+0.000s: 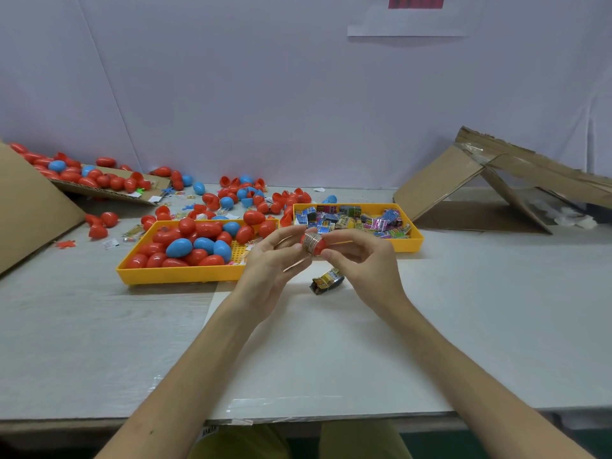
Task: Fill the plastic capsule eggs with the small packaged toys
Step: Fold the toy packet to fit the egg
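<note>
Both hands meet above the table's middle around a red capsule egg point(318, 247) with a printed toy packet point(312, 242) wrapped across its open seam. My left hand point(276, 260) pinches the packet and egg from the left. My right hand point(359, 263) grips the egg's red end from the right. Another folded toy packet point(326, 281) lies on the table just below the hands. The left yellow tray point(178, 274) holds several red and blue eggs point(180, 247). The right yellow tray point(415, 241) holds several packaged toys point(347, 218).
Loose red and blue eggs point(231, 193) and egg halves litter the table behind the trays. A cardboard flap with more eggs point(86, 180) sits at the back left, a brown board point(29, 210) at the far left. A torn cardboard box point(503, 180) lies at the right.
</note>
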Motion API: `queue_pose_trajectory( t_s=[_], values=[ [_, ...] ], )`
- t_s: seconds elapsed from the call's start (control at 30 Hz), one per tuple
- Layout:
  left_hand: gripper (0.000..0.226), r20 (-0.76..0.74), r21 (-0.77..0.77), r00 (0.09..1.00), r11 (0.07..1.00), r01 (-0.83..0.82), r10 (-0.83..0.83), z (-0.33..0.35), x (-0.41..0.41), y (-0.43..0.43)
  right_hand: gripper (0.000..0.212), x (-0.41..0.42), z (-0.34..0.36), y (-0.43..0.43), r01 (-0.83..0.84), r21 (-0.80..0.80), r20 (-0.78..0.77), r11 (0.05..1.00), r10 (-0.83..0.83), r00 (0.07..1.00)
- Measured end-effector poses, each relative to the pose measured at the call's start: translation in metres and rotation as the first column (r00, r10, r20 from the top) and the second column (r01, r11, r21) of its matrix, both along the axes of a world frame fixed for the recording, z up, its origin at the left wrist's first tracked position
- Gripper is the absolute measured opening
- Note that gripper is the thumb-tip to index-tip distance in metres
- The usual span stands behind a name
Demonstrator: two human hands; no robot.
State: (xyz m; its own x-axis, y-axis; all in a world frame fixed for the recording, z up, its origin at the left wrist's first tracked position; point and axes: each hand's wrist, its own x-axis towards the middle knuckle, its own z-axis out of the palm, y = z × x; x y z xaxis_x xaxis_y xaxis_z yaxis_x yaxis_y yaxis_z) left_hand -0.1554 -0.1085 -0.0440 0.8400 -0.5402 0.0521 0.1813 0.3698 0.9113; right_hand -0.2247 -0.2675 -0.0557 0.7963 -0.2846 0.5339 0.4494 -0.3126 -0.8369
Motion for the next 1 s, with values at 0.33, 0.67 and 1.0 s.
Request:
queue_pose_trajectory(
  t_s=[0.33,0.67,1.0],
  values=[
    [0.031,0.008,-0.05,0.999,0.998,-0.03,0.031,0.0003,-0.0008,-0.0004,0.034,-0.001,0.0015,0.0023,-0.013,-0.102,0.053,0.995,0.018,0.998],
    [0.016,-0.013,-0.047,0.999,0.998,-0.035,0.035,-0.0015,-0.0015,-0.0015,0.03,0.0019,-0.0034,-0.0014,0.038,-0.124,0.07,0.992,-0.03,0.997],
    [0.029,0.005,0.01,1.0,1.0,-0.022,0.022,0.0007,-0.0021,-0.0016,0.011,0.0024,-0.0009,-0.0057,-0.028,0.008,-0.025,1.0,0.029,0.999]
  ],
)
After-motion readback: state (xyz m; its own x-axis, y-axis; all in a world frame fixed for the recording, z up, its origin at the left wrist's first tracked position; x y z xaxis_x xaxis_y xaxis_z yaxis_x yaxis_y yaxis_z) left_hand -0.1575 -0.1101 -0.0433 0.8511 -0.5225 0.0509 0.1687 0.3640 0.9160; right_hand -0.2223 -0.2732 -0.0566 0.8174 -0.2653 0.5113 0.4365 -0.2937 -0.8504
